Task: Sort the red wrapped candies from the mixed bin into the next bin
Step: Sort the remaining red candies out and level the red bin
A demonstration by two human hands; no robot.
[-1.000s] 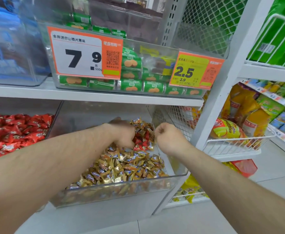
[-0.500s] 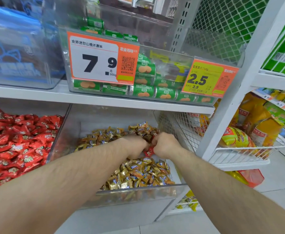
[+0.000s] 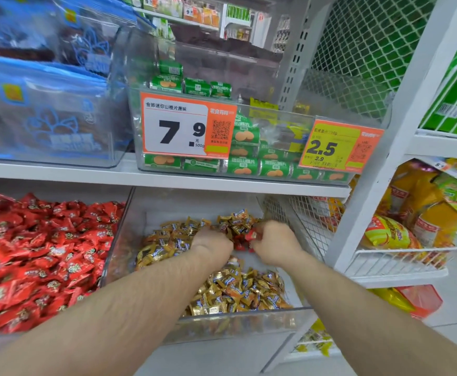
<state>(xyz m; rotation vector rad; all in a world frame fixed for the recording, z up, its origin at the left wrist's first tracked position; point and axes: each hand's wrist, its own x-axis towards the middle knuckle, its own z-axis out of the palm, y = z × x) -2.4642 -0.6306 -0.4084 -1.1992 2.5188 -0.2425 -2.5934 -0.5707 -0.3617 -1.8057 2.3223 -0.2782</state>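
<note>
The clear mixed bin [image 3: 238,320] on the lower shelf holds mostly gold wrapped candies [image 3: 238,291], with a few red wrapped candies [image 3: 240,245] at its back right. My right hand [image 3: 274,246] is deep in the bin and pinches a red candy [image 3: 252,235] in its curled fingers. Close to its left, my left hand [image 3: 212,246] reaches into the same spot, fingers curled down among the red candies; its fingertips are hidden. The bin to the left [image 3: 113,240] is heaped with red wrapped candies [image 3: 40,256].
A shelf board [image 3: 167,179] runs low above both bins, carrying a clear bin of green biscuit packs [image 3: 249,164] with two price tags. A white wire basket [image 3: 400,259] of yellow snack bags stands on the right behind a white upright [image 3: 379,164].
The view has swung left and closer, so more of the red candy bin shows. Both hands have come together at the back right of the mixed bin, and the right hand now pinches a red candy.
</note>
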